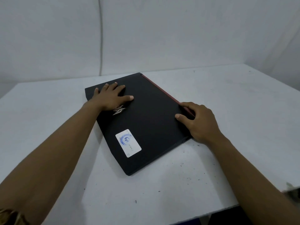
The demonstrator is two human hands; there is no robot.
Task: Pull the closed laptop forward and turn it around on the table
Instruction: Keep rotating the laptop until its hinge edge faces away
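Note:
A closed black laptop (146,120) lies flat on the white table (227,98), skewed so one corner points toward me. Its lid bears a silver logo and a white sticker (128,143). A red strip runs along its right edge. My left hand (110,97) rests palm down on the lid's far left part, fingers spread. My right hand (197,122) grips the laptop's right edge, thumb on the lid and fingers curled over the red strip.
A white wall (162,33) stands behind the table, with a thin vertical seam or cable at the left. The table's front edge (211,215) runs close to me at the lower right. Small dark specks dot the table top.

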